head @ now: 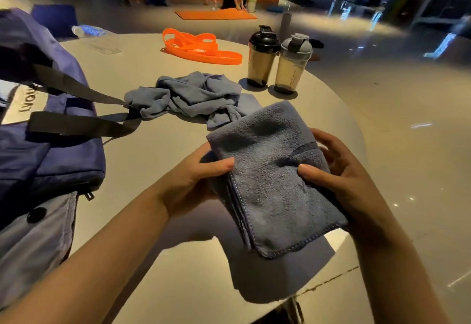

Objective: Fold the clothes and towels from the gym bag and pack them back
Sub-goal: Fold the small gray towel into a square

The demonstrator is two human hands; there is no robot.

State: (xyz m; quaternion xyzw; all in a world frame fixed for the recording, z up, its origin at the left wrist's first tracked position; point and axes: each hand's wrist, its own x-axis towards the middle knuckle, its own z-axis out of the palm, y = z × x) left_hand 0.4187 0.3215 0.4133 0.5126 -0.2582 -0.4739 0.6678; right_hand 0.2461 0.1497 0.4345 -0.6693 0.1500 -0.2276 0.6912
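**Both hands clamped on a folded towel above the tabletop**

Held between two hands, the folded blue-grey terry towel with stitched edges (275, 191) sits just above the near part of the round pale tabletop (142, 160); the left hand (196, 178) has its grip closed on the towel's left edge, thumb on top and fingers underneath; the right hand (341, 178) has its grip clamped on the right edge, thumb pressing the upper face and fingers curled behind; the towel is tilted, its near corner lower and its layered fold edges showing along the left side.

Head view, farther back: a crumpled blue-grey cloth garment (188, 97) lies unfolded in the middle of the tabletop, just beyond the towel; the purple fabric gym bag with black webbing straps (38, 150) rests on the left side of the tabletop, its straps reaching to the garment's edge; an orange looped resistance band (201, 48) lies toward the far side; two translucent shaker bottles stand upright side by side to the right of it, one with a black lid (262, 58) and one with a grey lid (293, 65); a clear plastic water bottle (96, 37) lies on its side at the far left; on the floor beyond, a person crouches at an orange exercise mat (216, 14).
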